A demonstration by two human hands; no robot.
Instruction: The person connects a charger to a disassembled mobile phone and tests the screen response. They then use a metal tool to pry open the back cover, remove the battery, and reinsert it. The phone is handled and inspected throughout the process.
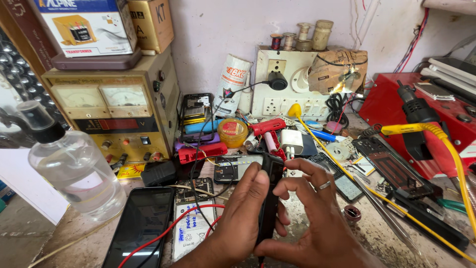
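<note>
Left hand [237, 218]: lowest in the view, its grip wrapped around a slim black handheld tool [270, 198], thumb along the left side of the tool, fingers hidden behind it.
Right hand [317, 218]: just beside the left, its grip pinching the upper part of the same tool between thumb and bent fingers; a ring sits on 1 finger.
Black tool: upright between the 2 hands, above the front edge of the desk [367, 233], its top reaching past the fingertips.
Red wire [168, 231]: curves across the desk left of the hands, over a flat battery pack [191, 228] with handwriting on it.
Dark phone [141, 226]: lies screen up, touching the left side of the battery pack.
Clear bottle [74, 168]: stands at the far left, black pump cap on top, near the phone.
Tweezers [384, 211]: lie on the desk right of the hands, beside a yellow cable [347, 173].
Power supply [114, 114]: beige box with 2 dials, behind the bottle, boxes stacked on it.
Socket board [285, 84]: against the wall, 1 black plug in it, small spools on top.
Red case [396, 109]: far right, well apart from the hands.
</note>
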